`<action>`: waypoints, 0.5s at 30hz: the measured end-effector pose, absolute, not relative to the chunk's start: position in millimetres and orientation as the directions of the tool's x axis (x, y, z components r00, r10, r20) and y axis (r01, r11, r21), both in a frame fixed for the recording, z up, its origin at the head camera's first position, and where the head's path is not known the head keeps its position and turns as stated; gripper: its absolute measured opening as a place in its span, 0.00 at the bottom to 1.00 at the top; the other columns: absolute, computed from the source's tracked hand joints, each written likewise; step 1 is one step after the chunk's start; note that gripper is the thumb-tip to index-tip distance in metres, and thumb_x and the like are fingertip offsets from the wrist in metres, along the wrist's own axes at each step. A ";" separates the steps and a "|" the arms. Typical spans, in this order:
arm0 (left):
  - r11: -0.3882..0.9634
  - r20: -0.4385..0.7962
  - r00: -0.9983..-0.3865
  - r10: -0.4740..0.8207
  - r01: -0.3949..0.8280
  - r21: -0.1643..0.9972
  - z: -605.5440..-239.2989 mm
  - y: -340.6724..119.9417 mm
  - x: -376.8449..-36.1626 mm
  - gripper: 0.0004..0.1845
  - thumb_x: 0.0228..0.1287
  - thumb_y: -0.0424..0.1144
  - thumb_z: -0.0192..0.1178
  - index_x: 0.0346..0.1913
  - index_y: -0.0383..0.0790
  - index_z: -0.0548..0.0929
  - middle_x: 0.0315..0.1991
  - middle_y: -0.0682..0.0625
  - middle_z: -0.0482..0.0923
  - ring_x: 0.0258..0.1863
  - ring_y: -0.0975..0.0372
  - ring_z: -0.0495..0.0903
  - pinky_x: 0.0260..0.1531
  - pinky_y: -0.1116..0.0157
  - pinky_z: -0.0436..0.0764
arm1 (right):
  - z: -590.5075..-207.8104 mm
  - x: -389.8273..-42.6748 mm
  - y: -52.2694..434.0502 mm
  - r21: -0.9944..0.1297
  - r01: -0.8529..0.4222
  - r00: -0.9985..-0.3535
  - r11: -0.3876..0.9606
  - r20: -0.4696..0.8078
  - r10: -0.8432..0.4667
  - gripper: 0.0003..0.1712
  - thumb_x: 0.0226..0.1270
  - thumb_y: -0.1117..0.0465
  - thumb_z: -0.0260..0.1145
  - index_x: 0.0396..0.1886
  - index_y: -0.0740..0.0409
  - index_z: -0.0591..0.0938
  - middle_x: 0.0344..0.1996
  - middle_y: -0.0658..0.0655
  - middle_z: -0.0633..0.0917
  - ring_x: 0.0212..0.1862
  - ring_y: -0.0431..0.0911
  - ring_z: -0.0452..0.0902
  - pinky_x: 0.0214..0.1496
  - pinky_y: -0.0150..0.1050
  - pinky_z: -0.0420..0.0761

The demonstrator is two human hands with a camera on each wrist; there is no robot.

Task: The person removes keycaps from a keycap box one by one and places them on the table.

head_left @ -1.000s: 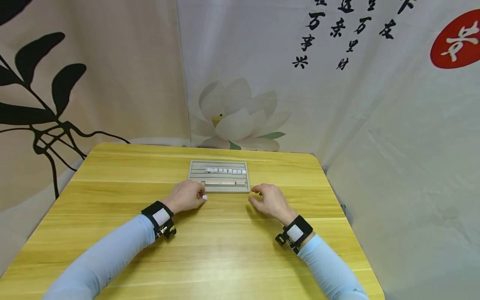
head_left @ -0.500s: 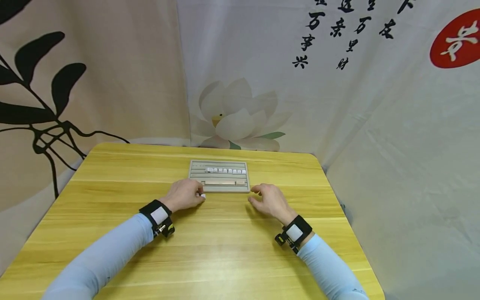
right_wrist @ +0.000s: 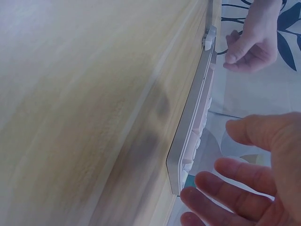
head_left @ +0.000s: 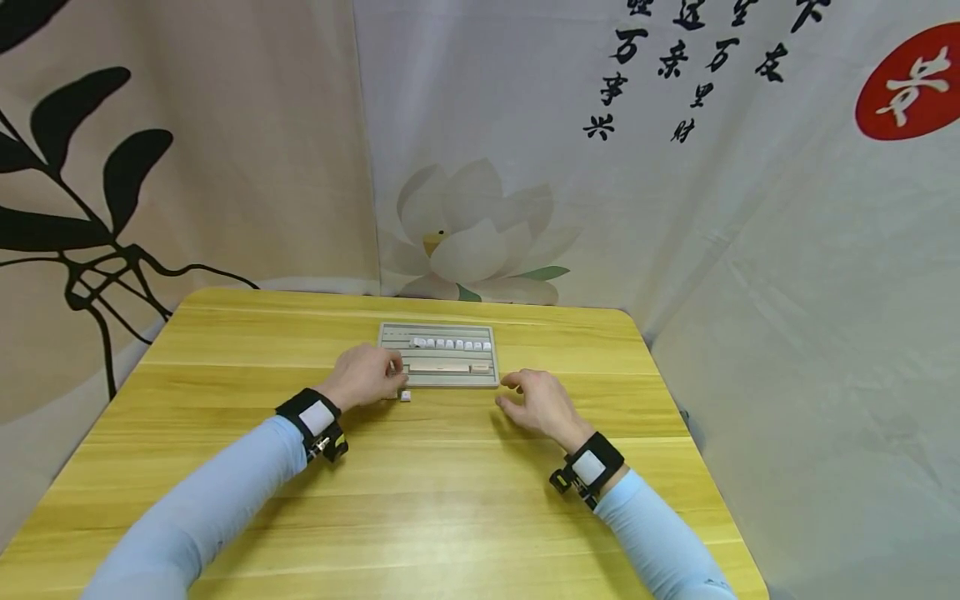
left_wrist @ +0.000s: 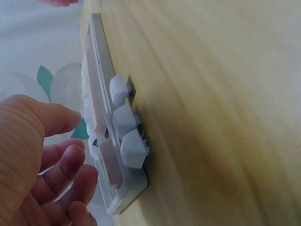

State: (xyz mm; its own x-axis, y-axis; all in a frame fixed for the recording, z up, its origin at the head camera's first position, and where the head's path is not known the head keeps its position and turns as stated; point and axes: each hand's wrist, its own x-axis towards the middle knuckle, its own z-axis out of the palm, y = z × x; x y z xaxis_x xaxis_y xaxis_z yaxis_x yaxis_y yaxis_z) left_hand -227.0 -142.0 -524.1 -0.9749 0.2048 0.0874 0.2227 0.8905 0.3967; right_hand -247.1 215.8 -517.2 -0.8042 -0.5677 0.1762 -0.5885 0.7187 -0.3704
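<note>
A pale grey keyboard (head_left: 442, 379) lies near the back of the table, with a row of white keycaps (head_left: 450, 343) and a long beige space bar (head_left: 438, 367) on it. My left hand (head_left: 363, 375) hovers over its front left corner, thumb and fingers apart and holding nothing. Three loose white keycaps (left_wrist: 134, 149) stand along the keyboard's front edge in the left wrist view; one loose keycap (head_left: 405, 396) shows fully beside my left fingers in the head view. My right hand (head_left: 543, 404) stays by the front right corner, fingers loosely bent around nothing.
The yellow wooden table (head_left: 450, 500) extends in front of the keyboard and to both sides. A pale printed curtain (head_left: 525, 125) hangs behind its back edge. Each wrist wears a black strap (head_left: 315, 417) with a small camera.
My left hand has let go of a white keycap in front of the keyboard and lifted slightly away toward the back. My right hand has hardly moved.
</note>
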 end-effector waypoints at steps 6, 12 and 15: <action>0.895 0.093 -0.977 0.192 0.214 0.391 -520.3 -143.9 -240.7 0.13 0.75 0.47 0.69 0.49 0.41 0.92 0.32 0.51 0.89 0.23 0.63 0.79 0.23 0.65 0.73 | -516.9 -248.2 215.1 -0.366 -0.596 -0.798 0.714 0.179 -0.575 0.19 0.75 0.53 0.76 0.56 0.61 0.92 0.53 0.63 0.95 0.49 0.57 0.94 0.50 0.51 0.92; 0.905 0.091 -0.980 0.176 0.198 0.376 -520.8 -145.2 -258.3 0.17 0.76 0.46 0.67 0.56 0.38 0.91 0.37 0.49 0.91 0.29 0.61 0.82 0.27 0.64 0.76 | -516.1 -247.9 214.3 -0.367 -0.586 -0.805 0.722 0.168 -0.568 0.20 0.75 0.52 0.77 0.57 0.61 0.92 0.53 0.62 0.95 0.48 0.56 0.94 0.49 0.50 0.92; 0.910 0.094 -0.982 0.166 0.189 0.369 -519.7 -144.1 -265.8 0.17 0.77 0.45 0.66 0.59 0.38 0.91 0.39 0.47 0.91 0.31 0.59 0.84 0.28 0.62 0.79 | -516.5 -248.7 214.2 -0.372 -0.583 -0.808 0.723 0.166 -0.566 0.20 0.75 0.52 0.77 0.57 0.61 0.92 0.53 0.63 0.95 0.49 0.56 0.94 0.50 0.51 0.92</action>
State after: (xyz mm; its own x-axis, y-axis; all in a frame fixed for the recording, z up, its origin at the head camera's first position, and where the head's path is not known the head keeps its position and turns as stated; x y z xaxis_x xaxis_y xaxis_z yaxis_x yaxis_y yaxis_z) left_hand -265.8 -144.1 -519.7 -0.9816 0.1659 0.0941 0.1891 0.9102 0.3686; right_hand -248.7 214.2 -516.5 -0.8077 -0.5657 0.1660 -0.5826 0.7227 -0.3717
